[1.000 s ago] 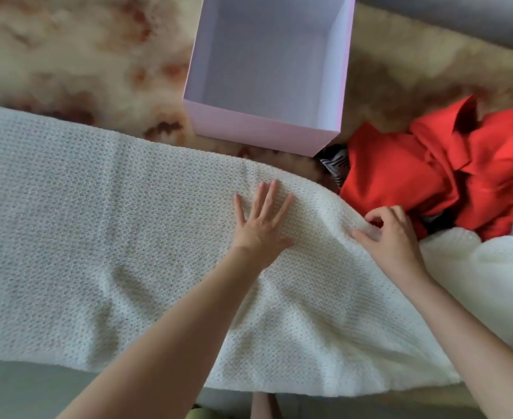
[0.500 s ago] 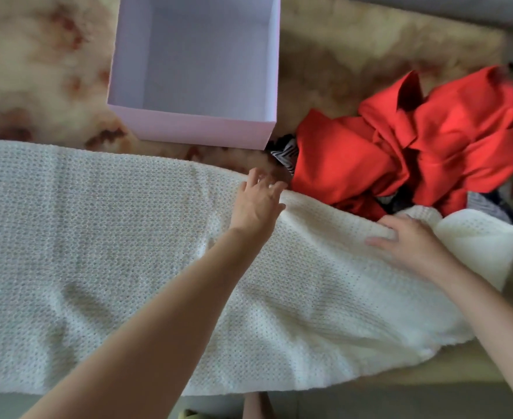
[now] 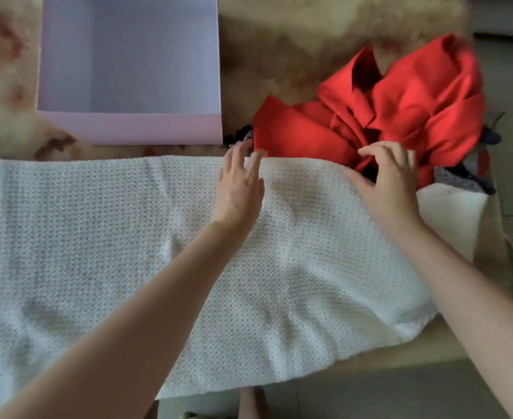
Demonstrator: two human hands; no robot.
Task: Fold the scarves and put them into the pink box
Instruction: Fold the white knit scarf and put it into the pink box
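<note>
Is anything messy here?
Yes. The red scarf lies crumpled in a heap right of the pink box, over some dark cloths, not folded. The white scarf lies spread out, slightly rumpled near its right end.

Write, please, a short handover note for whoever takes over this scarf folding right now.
The left hand rests with straight fingers on the far edge of the white scarf. The right hand has curled fingers at the same edge; grip unclear.
The white scarf lies spread flat, unfolded, in front of the pink box, which shows nothing inside. The red scarf lies crumpled right of the box, over darker cloths.
Done: nothing boxed. Left: fold each scarf, box them.
</note>
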